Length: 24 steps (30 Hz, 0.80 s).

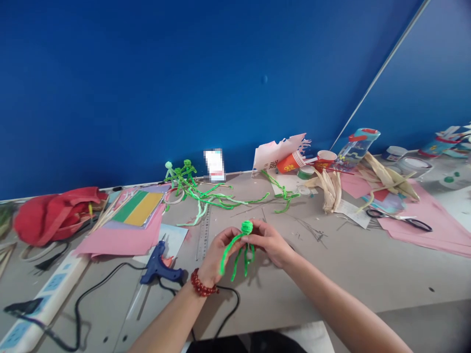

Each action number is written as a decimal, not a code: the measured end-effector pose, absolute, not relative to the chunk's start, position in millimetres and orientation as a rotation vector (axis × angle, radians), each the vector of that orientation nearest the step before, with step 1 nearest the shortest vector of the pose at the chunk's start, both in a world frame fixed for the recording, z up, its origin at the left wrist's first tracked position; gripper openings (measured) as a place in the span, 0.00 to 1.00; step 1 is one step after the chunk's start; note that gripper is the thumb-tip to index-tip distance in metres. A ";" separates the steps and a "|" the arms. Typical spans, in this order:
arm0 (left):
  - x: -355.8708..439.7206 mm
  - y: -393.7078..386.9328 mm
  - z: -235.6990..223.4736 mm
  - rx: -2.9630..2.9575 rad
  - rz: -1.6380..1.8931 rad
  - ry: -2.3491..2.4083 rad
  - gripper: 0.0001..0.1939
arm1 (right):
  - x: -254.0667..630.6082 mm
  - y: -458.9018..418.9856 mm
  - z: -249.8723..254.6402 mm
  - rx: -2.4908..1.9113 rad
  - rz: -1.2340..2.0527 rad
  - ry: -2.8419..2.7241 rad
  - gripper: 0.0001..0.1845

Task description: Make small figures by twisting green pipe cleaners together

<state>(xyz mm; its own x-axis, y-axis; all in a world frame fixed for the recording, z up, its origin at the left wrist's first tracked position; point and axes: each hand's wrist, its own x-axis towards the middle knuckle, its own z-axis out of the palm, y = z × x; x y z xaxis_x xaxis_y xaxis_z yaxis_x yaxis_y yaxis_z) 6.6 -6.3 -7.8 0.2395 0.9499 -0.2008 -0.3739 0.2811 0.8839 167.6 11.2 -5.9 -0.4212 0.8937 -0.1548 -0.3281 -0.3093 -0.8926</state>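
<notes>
Between both hands, above the front of the table, is a bright green pipe-cleaner figure (247,227) with a coiled round head and several strands hanging down. My left hand (221,250) wears a red bead bracelet (202,284) and pinches the figure just under its head. My right hand (270,242) closes on the same spot from the other side, thumb and fingers together. The fingers partly hide the figure's neck. Behind the hands lie loose green pipe cleaners (217,200) and several finished-looking green figures (180,174) against the blue wall.
A blue hot glue gun (160,264) with a black cord lies left of my left hand, near a white power strip (47,294). A ruler (203,235) sits behind. Farther left are pink paper (117,240) and a red bag (55,215). Scissors (401,219) and corn husks (331,189) lie right.
</notes>
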 end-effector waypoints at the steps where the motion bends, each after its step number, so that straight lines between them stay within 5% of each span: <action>1: 6.1 -6.5 -7.8 0.837 1.058 0.876 0.13 | 167.6 11.2 -6.4 -0.865 1.837 -1.029 0.16; 24: 2.7 -8.9 5.4 0.990 1.022 0.833 0.16 | 175.3 23.8 1.7 -0.771 1.719 -0.699 0.16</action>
